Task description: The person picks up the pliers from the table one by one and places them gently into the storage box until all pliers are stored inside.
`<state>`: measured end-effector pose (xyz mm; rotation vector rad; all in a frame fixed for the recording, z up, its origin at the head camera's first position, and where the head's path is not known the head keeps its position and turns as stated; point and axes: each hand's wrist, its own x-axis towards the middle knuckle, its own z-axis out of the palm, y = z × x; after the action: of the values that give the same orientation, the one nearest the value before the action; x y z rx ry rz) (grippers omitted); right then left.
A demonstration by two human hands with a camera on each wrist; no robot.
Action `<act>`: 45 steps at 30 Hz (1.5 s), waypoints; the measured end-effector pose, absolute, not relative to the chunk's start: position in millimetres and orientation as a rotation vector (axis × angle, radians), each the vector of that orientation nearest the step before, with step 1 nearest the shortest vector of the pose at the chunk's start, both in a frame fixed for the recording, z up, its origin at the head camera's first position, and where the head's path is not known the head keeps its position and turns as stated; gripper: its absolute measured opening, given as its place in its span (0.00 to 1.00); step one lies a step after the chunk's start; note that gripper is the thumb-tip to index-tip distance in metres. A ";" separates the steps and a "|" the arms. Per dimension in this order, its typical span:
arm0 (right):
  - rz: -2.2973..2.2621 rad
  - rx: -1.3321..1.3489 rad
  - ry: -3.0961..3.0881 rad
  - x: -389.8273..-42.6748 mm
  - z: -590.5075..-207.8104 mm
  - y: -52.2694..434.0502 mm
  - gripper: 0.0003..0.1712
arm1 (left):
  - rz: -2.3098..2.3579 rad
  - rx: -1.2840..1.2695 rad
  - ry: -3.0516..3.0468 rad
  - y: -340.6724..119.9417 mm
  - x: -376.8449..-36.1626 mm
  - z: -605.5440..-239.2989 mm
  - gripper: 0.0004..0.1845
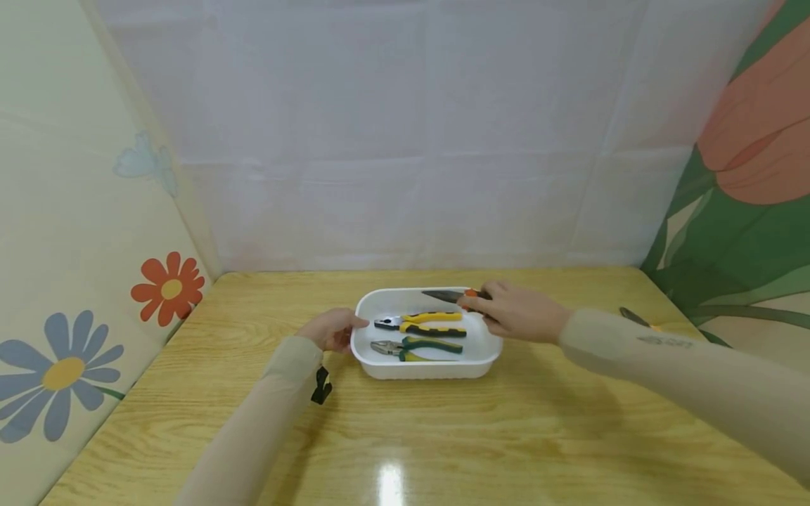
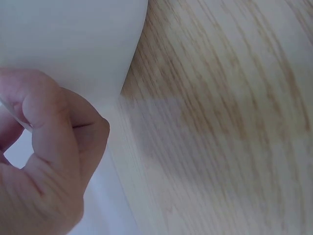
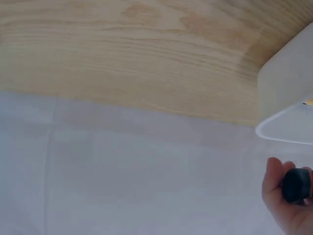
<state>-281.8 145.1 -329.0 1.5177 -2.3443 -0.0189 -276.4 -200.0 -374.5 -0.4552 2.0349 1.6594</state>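
The right hand [image 1: 515, 311] curls its fingers around the orange-and-black handles of a tool [image 1: 451, 296], holding it level above the far rim of the white tray [image 1: 422, 367], with the dark metal tip pointing left. In the right wrist view only a fingertip and a black handle end [image 3: 296, 184] show, near the tray's corner.

The left hand [image 1: 331, 329] pinches the tray's left rim; the left wrist view shows thumb and finger closed on the thin white edge.

Inside the tray lie two pliers side by side, tips to the left: the yellow pliers [image 1: 420, 324] farther back, the green pliers [image 1: 414, 347] nearer. The tray rests on a wooden table [image 1: 569, 436]. Another tool [image 1: 635, 318] lies on the table beyond the right forearm.
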 end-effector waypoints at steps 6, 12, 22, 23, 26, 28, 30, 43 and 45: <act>-0.100 1.574 -2.348 -285.9 -327.1 136.8 0.24 | 1.660 -0.433 2.030 -199.7 -276.0 -373.0 0.13; -0.216 1.633 -2.334 -292.4 -329.0 129.8 0.24 | 1.662 -0.433 2.032 -200.6 -276.7 -373.4 0.16; -0.434 1.696 -2.311 -296.5 -329.4 110.5 0.26 | 1.664 -0.430 2.024 -200.3 -277.0 -374.8 0.16; -0.438 1.707 -2.302 -297.1 -330.1 108.4 0.26 | 1.664 -0.433 2.026 -200.2 -277.1 -375.0 0.16; -0.443 1.733 -2.280 -299.0 -332.6 102.3 0.23 | 1.666 -0.436 2.027 -199.8 -277.2 -375.4 0.16; -0.431 1.745 -2.279 -299.7 -333.6 97.6 0.21 | 1.667 -0.439 2.028 -199.5 -277.3 -375.0 0.16; -0.439 1.755 -2.284 -299.6 -333.7 93.2 0.21 | 1.670 -0.447 2.025 -199.1 -277.0 -374.1 0.17; -0.397 1.809 -2.296 -305.4 -340.4 69.7 0.18 | 1.679 -0.463 2.017 -198.3 -276.3 -374.8 0.17; -0.411 1.796 -2.331 -309.5 -344.8 67.1 0.19 | 1.677 -0.459 2.019 -198.1 -276.0 -374.2 0.17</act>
<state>-309.5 67.1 -344.8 1.7965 -2.3306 -0.4110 -276.0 -198.1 -374.2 -0.4586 2.0195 1.6774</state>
